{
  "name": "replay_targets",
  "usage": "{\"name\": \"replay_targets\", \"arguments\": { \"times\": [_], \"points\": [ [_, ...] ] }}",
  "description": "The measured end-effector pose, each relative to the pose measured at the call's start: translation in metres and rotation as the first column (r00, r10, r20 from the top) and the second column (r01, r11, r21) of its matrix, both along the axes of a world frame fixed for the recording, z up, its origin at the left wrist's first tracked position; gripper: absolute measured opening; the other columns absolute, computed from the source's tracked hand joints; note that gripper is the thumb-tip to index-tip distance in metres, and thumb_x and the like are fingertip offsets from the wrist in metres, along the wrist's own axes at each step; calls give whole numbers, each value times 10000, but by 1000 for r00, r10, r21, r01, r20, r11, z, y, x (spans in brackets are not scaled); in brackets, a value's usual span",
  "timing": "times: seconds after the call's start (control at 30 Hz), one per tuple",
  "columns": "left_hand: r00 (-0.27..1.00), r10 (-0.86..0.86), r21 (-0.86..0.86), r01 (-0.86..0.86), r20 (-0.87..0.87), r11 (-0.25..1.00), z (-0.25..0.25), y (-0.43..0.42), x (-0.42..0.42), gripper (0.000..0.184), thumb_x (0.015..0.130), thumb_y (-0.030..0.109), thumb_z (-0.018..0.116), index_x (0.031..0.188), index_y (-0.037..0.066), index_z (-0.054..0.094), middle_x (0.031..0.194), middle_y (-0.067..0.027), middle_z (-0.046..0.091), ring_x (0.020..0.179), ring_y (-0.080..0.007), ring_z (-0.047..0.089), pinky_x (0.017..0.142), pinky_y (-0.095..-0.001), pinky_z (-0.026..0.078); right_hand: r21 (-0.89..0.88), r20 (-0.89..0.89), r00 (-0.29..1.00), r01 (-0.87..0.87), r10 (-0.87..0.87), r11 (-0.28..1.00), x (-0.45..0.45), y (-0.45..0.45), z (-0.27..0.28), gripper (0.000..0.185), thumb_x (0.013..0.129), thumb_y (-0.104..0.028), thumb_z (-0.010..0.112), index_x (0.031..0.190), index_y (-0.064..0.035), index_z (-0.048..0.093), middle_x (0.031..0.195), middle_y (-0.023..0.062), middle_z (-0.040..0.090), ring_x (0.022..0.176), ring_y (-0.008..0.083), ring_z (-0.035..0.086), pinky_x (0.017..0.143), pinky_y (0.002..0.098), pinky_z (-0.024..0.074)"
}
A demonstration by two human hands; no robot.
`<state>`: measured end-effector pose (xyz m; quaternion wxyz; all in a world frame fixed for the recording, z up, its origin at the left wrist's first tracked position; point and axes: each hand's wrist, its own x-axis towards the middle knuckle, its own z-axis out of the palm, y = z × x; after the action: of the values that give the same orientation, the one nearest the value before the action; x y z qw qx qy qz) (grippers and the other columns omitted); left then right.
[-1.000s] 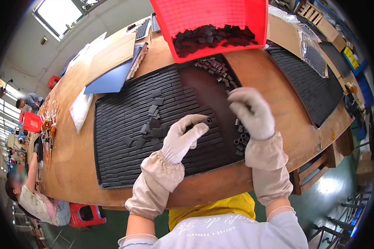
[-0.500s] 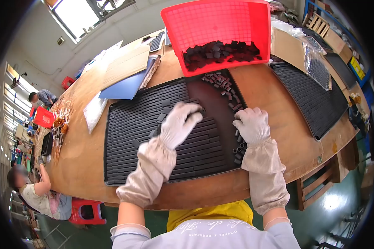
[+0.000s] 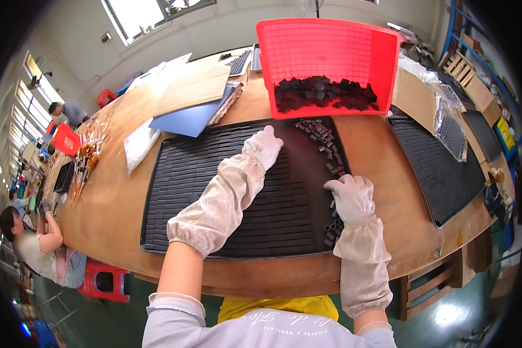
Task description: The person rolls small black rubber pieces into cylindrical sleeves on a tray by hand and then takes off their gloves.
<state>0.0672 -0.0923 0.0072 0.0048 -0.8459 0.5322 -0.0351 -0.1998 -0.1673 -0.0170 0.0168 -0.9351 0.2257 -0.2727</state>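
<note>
A black tray (image 3: 151, 200) lies on the wooden table, mostly covered with rows of dark strips. My left hand (image 3: 264, 146), in a white glove, is at the end of the rows near the tray's upper middle. Its fingers are curled, and what they hold, if anything, is hidden. Along the tray's right edge run small dark tubes (image 3: 330, 152). My right hand (image 3: 352, 196), also gloved, is over that edge among the tubes, its fingers bent together; anything in them is too small to tell.
A red basket (image 3: 330, 58) with dark flat pieces (image 3: 316, 93) stands behind the tray. Another filled tray (image 3: 438, 174) lies at the right. Cardboard (image 3: 194, 90), a blue sheet (image 3: 185, 120) and a plastic bag (image 3: 140, 145) lie at the left. A co-worker (image 3: 40, 249) sits farther left.
My left hand has moved up the tray to the end of the rows. My right hand has come down to the tubes at the edge. The camera view has shifted.
</note>
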Motion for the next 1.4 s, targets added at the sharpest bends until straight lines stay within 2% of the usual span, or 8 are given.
{"name": "replay_targets", "arguments": {
  "times": [0.07,0.23,0.33,0.57,1.0,1.1,1.27,1.4],
  "points": [
    [968,182,-154,-209,-174,966,-12,-1,3,191,886,227,580,1050,151,640,1012,-169,556,885,-371,643,743,-462,542,-17,14,1000,-24,24,1000,0,0,-1,165,741,-161,670,873,-256,700,821,4,623,836,254,606,831,433,438],
    [881,-227,-443,23,-415,896,2,56,-36,468,808,108,562,1272,167,569,1023,-154,566,883,-313,618,777,-392,531,-74,61,998,-26,31,997,4,-3,-3,168,719,-135,671,839,-251,684,800,0,617,807,254,598,809,422,444],
    [125,-260,-282,-220,-958,934,20,99,-60,619,748,32,571,1358,130,535,1116,-51,515,965,-130,536,838,-261,486,-103,84,995,-39,48,994,7,-6,-4,182,697,-102,683,832,-224,682,777,18,613,809,268,603,790,423,453],
    [-526,-659,-370,-555,-537,745,-30,180,-88,547,902,-75,481,1427,-30,334,1252,-191,532,1133,-253,566,1013,-427,465,60,185,983,0,-11,998,9,-5,0,250,789,-60,622,1020,-144,665,926,115,635,887,330,610,829,455,473],
    [100,-390,-387,-487,-915,783,-4,215,-123,271,995,191,484,1215,124,627,842,15,610,617,-31,509,544,-193,465,373,442,887,-317,133,872,18,36,22,131,892,-24,609,1020,3,596,946,95,600,842,183,562,782,300,471],
    [111,-375,-380,-482,-920,790,-6,210,-124,256,989,193,500,1187,109,639,819,11,614,621,-42,531,531,-215,470,404,462,813,-548,354,732,21,64,25,170,819,102,586,954,-3,587,870,75,552,794,176,534,736,269,448],
    [677,-351,-620,-200,-647,758,-33,192,-133,211,932,191,571,1073,51,644,842,-123,629,810,-291,647,732,-372,506,290,291,743,-668,602,685,27,105,19,258,732,87,664,936,-71,666,880,84,582,808,223,577,710,311,457],
    [638,-407,-621,-146,-654,770,-32,194,-132,239,932,222,584,1077,34,608,858,-151,614,813,-338,633,700,-393,498,326,334,733,-680,593,657,28,100,13,300,715,100,663,958,-76,673,885,91,587,808,237,585,688,330,462]
  ]
}}
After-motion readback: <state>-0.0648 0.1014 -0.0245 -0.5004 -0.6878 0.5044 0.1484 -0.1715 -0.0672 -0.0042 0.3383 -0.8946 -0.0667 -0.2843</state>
